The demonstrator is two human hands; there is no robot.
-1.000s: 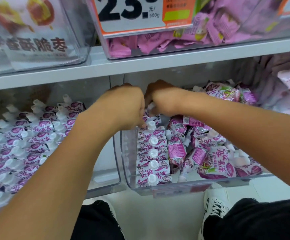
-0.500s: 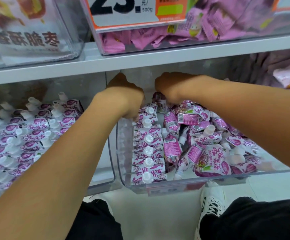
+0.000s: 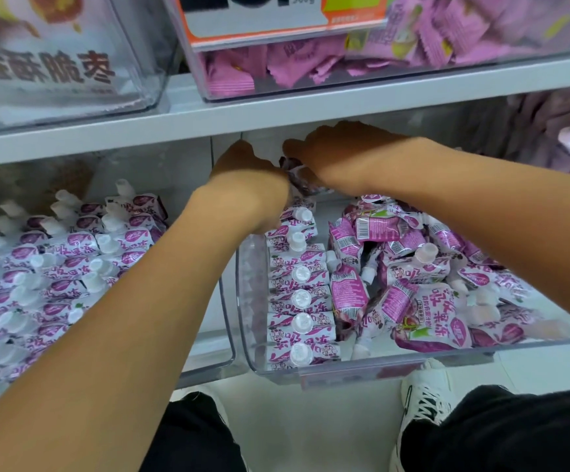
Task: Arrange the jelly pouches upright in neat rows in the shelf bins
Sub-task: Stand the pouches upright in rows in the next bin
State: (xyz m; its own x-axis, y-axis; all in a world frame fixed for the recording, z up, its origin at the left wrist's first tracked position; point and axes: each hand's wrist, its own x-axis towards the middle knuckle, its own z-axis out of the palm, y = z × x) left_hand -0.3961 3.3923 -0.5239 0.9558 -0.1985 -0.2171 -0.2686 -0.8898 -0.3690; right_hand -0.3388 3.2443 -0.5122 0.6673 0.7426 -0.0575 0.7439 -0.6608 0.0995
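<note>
A clear shelf bin [image 3: 248, 301] holds purple-and-white jelly pouches with white caps. Along its left wall stands a neat upright row of pouches [image 3: 299, 298]. To the right lies a loose heap of pouches [image 3: 423, 277]. Both of my hands reach deep to the back of this bin. My right hand [image 3: 338, 155] grips a jelly pouch [image 3: 297, 177] at the far end of the row. My left hand [image 3: 253, 185] is against the same pouch, its fingers hidden behind the knuckles. The bin to the left [image 3: 224, 321] holds upright rows of pouches [image 3: 55, 267].
A white shelf board [image 3: 276, 114] hangs low over my hands. On it stand a bin of pink wrapped sweets [image 3: 362, 59] with a price tag and another clear bin [image 3: 62, 63]. Below, my shoes [image 3: 426, 393] and dark trousers show on a pale floor.
Both hands have moved further back in the bin, along the upright row. The view has tilted down, so the bins sit lower relative to the shelf board.
</note>
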